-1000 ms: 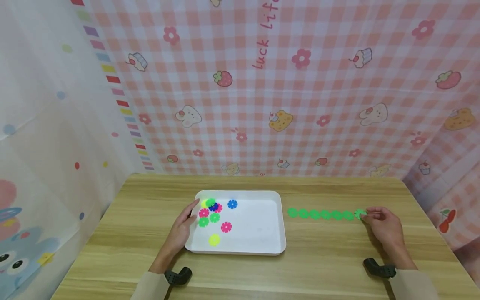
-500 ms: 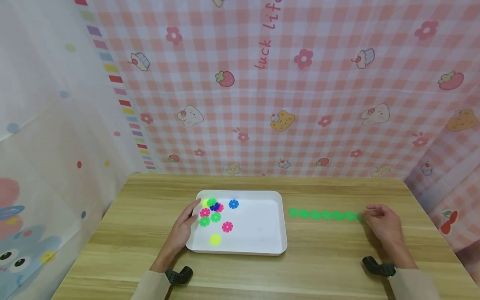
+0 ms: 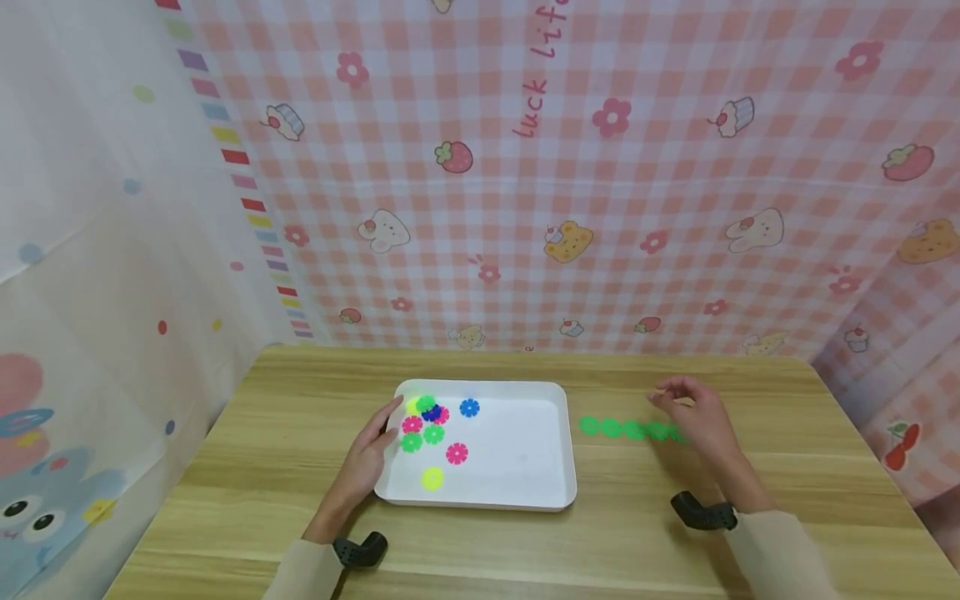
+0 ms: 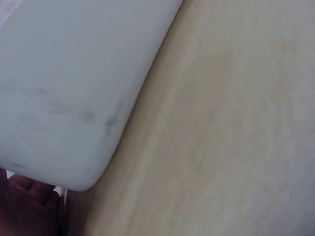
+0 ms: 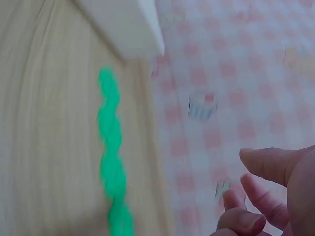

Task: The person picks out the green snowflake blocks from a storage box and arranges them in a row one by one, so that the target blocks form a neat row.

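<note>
A white tray (image 3: 517, 475) lies on the table, and my left hand (image 3: 358, 462) grips its left side, thumb at the rim. Inside are loose snowflake discs: pink (image 3: 457, 453), yellow (image 3: 432, 478), blue (image 3: 469, 407), and green (image 3: 433, 434), several heaped at the upper left. To the right of the tray runs a straight row of green snowflake discs (image 3: 612, 428). My right hand (image 3: 701, 421) is raised over the row's right end and hides it; its fingers are apart and hold nothing. In the right wrist view, the green row (image 5: 110, 132) is blurred.
The wooden table (image 3: 480, 550) meets a pink checked cloth (image 3: 480, 192) at the back. A white patterned cloth (image 3: 97, 217) hangs on the left. Black cameras (image 3: 363, 550) are strapped to both wrists.
My right hand has let go of the green disc at the row's right end, risen and moved left over the row. My left hand stays on the tray.
</note>
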